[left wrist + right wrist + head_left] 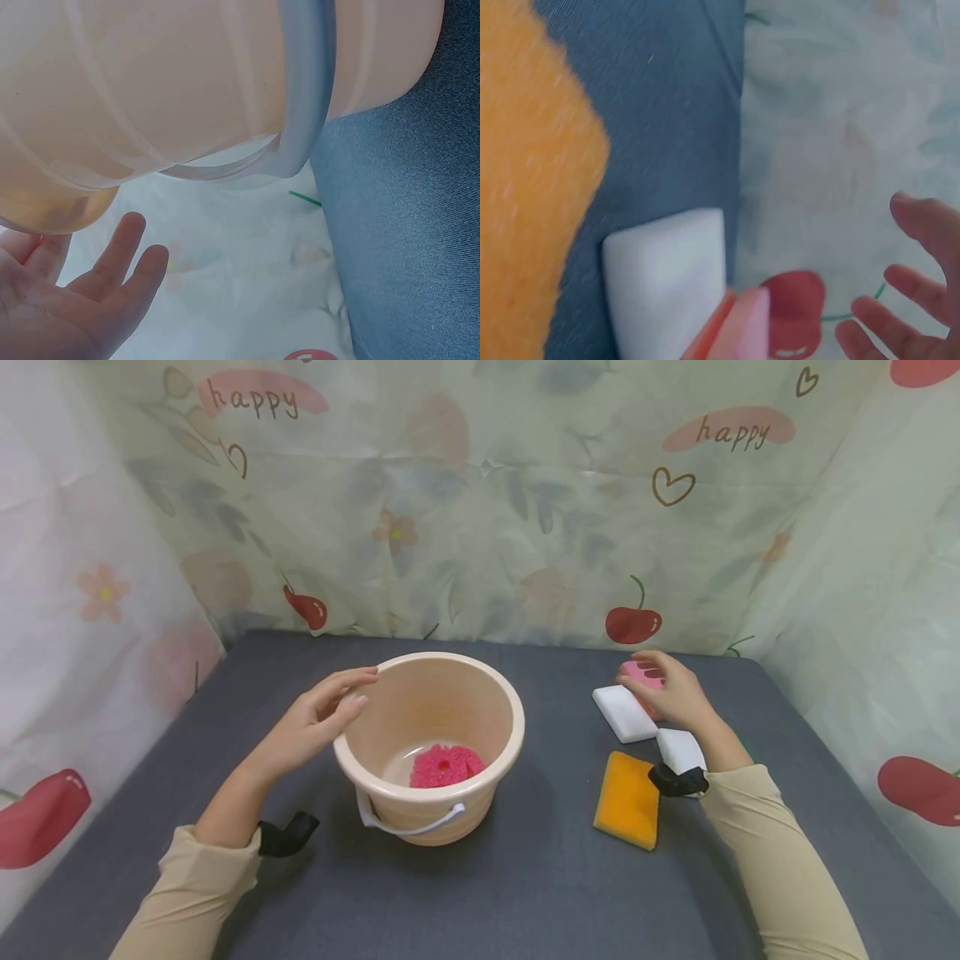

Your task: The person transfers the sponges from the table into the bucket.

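A cream bucket (429,810) with a pale handle stands upright, and a bright pink, porous sponge (442,766) lies inside it. My left hand (311,722) is at the bucket's left rim, fingers loosely bent; in the left wrist view the hand (82,300) is beside the rim, and I cannot tell whether it touches. Over on the right, my right hand (671,689) hovers above a pink sponge (643,674), partly hidden by the fingers. In the right wrist view the hand (915,292) has spread fingers, apart from the pink sponge (742,330).
Beside the pink sponge lies a white sponge (624,713). An orange-yellow sponge (628,799) lies nearer, and another white sponge (681,750) is partly under the right wrist. Patterned curtains (487,527) enclose the dark table (547,893) at the back and sides.
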`<state>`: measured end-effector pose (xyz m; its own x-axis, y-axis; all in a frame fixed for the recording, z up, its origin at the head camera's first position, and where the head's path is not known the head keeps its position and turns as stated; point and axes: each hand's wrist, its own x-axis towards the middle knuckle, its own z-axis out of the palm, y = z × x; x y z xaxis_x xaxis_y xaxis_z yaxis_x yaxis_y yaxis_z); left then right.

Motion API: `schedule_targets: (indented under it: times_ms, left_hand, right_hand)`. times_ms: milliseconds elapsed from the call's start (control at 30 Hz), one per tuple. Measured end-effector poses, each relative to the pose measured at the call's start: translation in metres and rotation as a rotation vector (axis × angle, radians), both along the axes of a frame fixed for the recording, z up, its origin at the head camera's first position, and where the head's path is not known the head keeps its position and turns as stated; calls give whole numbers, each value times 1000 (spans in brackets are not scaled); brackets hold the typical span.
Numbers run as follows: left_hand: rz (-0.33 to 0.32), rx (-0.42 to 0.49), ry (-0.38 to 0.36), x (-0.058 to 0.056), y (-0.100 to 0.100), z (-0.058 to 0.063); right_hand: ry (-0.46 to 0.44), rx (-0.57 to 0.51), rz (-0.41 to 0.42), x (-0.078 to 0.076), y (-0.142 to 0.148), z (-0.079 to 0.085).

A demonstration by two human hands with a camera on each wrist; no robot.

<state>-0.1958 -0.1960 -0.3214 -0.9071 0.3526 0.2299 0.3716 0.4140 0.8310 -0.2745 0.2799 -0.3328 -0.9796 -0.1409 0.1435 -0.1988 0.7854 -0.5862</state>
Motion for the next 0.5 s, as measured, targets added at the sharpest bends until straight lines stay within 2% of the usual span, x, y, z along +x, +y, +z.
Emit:
schedule_targets:
  times_ms: [233,500]
  left_hand:
    - [-4,0,-2,0,0,0]
    - [-5,6,-1,0,-1,0]
  right_hand:
    - [-32,7,-138,-6,21,-14]
    - [-88,7,-212,-11,35,-22]
